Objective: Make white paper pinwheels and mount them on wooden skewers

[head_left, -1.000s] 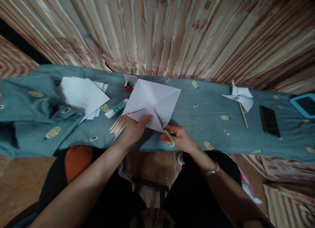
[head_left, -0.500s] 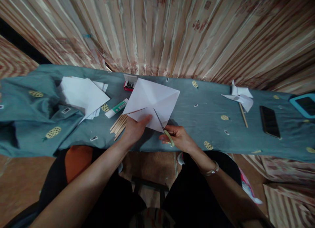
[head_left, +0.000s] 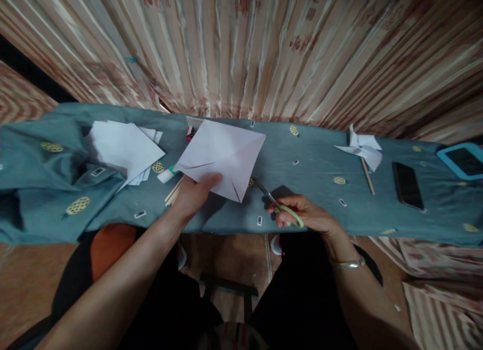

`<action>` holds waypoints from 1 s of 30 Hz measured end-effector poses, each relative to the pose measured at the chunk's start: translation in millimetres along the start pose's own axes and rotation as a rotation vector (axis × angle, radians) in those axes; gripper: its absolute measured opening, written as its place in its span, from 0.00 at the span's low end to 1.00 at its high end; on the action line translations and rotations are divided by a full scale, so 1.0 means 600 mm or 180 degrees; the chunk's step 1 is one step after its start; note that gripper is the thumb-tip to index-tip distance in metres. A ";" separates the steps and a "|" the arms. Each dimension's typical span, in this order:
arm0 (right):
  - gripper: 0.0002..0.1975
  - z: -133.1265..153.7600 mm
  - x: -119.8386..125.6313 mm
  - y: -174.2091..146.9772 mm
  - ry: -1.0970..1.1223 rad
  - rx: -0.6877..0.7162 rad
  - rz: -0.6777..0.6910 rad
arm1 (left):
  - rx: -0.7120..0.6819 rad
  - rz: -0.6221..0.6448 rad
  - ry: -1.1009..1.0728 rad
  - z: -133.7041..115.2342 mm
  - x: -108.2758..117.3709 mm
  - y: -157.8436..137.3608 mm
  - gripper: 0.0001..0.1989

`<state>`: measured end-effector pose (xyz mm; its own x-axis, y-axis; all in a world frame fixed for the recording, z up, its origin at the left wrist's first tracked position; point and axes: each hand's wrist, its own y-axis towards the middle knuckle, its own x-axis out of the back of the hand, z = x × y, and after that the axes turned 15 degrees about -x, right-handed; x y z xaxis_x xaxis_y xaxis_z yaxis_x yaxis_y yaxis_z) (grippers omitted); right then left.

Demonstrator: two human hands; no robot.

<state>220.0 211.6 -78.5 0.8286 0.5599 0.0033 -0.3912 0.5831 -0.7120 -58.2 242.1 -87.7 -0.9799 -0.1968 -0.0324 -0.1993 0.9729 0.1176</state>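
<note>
My left hand (head_left: 192, 193) grips a square sheet of white paper (head_left: 226, 151) by its near-left edge, thumb on top. Diagonal creases cross the sheet, and slits run in from its left and near corners. To the right, my right hand (head_left: 302, 213) is closed around the light green handles of a pair of scissors (head_left: 269, 195). The blades point up and left, apart from the paper. Partly under the sheet lie wooden sticks (head_left: 173, 193), a glue stick (head_left: 166, 175) and a small red box (head_left: 190, 132).
A stack of white paper (head_left: 124, 146) lies at the left on the green cloth (head_left: 309, 163). On the right are a white paper pinwheel (head_left: 364, 148) on a stick, a dark phone (head_left: 407, 185) and a blue-framed device (head_left: 462, 161). A curtain (head_left: 234, 53) hangs behind the table.
The scissors have come out of the paper's near-corner slit and moved right with my right hand. My left hand has shifted the sheet slightly left, covering more of the glue stick and sticks.
</note>
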 end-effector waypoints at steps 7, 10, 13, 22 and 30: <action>0.33 -0.004 0.036 0.014 0.1118 0.0913 -0.1299 | 0.0147 0.0582 -0.0028 0.001 -0.012 -0.017 0.20; 0.32 0.006 0.037 0.022 0.1217 0.0997 -0.1180 | 0.0378 0.1014 0.0097 0.007 -0.021 -0.026 0.10; 0.27 0.016 0.031 0.030 0.1015 0.0985 -0.1022 | 0.0481 0.1341 -0.0030 0.014 -0.031 -0.035 0.08; 0.19 0.028 -0.001 0.055 0.0955 0.0623 -0.0925 | 0.0726 0.1478 -0.0166 0.013 -0.030 -0.032 0.12; 0.18 0.022 -0.016 0.079 0.2006 0.0928 -0.1546 | 0.1171 0.0848 -0.1708 -0.022 -0.035 -0.024 0.18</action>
<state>188.3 241.7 -103.3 0.9659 -0.1744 -0.1916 0.0499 0.8510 -0.5228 -35.0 230.9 -75.9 -0.8365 0.0491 -0.5457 0.1557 0.9762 -0.1507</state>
